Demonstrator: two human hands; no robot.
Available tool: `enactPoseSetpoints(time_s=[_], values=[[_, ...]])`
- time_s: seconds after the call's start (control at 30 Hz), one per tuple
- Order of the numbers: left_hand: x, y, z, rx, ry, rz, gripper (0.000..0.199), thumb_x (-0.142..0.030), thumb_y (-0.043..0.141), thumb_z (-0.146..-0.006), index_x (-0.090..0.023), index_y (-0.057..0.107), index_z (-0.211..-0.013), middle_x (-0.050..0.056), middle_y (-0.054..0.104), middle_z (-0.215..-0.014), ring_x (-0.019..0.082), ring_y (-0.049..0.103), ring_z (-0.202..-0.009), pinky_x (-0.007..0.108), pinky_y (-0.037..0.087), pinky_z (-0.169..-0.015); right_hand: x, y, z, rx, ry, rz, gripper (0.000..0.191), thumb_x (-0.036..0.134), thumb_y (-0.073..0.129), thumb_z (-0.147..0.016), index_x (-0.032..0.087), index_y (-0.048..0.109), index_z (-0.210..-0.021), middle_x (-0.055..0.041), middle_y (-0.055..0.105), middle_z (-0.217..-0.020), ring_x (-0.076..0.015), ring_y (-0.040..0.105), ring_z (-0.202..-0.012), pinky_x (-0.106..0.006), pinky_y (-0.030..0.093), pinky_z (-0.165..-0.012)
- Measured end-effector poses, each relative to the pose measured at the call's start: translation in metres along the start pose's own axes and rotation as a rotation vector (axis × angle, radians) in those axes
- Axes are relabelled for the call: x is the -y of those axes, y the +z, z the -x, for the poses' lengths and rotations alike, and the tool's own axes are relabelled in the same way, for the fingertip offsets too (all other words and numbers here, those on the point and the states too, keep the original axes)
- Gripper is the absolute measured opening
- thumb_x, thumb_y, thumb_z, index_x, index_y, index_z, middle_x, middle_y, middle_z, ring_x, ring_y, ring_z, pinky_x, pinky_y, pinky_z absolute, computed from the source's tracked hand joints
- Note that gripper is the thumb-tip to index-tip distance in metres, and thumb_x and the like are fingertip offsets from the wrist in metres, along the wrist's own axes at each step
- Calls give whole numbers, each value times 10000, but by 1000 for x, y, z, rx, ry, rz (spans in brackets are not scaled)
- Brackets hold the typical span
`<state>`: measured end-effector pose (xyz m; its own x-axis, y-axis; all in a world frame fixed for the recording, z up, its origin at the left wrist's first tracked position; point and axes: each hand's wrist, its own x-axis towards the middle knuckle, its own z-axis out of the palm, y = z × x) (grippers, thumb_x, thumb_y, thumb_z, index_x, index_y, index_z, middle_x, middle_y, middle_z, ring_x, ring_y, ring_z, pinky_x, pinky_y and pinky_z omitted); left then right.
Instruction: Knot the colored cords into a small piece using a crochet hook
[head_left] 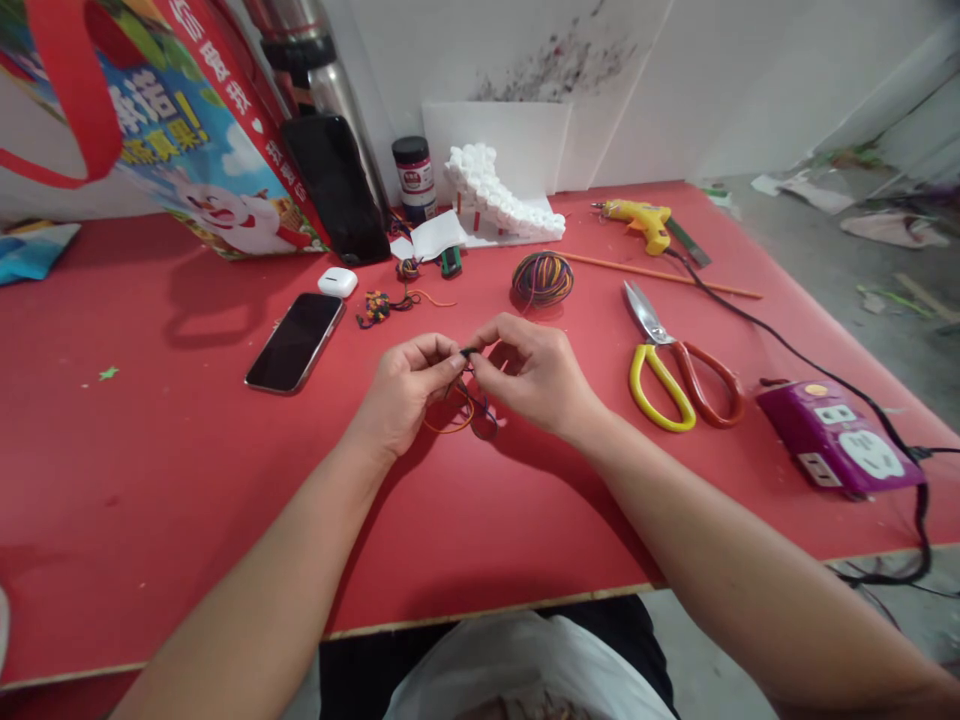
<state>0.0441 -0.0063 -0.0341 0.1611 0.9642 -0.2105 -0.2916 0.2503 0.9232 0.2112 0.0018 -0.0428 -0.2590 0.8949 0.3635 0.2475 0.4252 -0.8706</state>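
Observation:
Over the middle of the red table, my left hand [409, 385] and my right hand [529, 372] meet fingertip to fingertip. Both pinch a small dark piece of cord [468, 352] between thumb and forefinger. Loose orange and dark strands [454, 430] hang in loops beneath the fingers. Just beyond my right hand lies a ball of multicoloured cord [542, 279]. A small knotted bundle of orange and dark cord [376, 306] rests beyond my left hand. The exact shape of the pinched piece is partly hidden by my fingertips.
Scissors [654, 335], a yellow glue gun [641, 218] and a purple power socket [840, 437] lie right on the red table [187, 520]. A phone [296, 342] and white earphone case [337, 282] are left. Behind stand a gift bag [225, 130], jar [414, 180] and white model [502, 195].

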Motion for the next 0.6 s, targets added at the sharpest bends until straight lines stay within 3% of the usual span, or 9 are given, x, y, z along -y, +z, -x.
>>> enactPoseSetpoints(time_s=[0.23, 0.6], values=[[-1, 3, 2, 21, -33, 45, 309, -281, 976, -608, -122, 729, -704, -2, 672, -633, 55, 568, -529, 160, 438, -518, -5, 2, 1, -68, -107, 119, 88, 147, 577, -825, 202, 616, -769, 12, 664, -711, -109, 596, -587, -248, 459, -589], [4, 10, 3, 29, -25, 188, 282, -231, 972, -629, -131, 715, -690, -29, 611, -610, 35, 484, -518, 141, 422, -524, 1, 16, 5, -223, 76, 27, 99, 227, 606, -810, 223, 551, -728, 34, 593, -657, -117, 529, -552, -275, 413, -557]])
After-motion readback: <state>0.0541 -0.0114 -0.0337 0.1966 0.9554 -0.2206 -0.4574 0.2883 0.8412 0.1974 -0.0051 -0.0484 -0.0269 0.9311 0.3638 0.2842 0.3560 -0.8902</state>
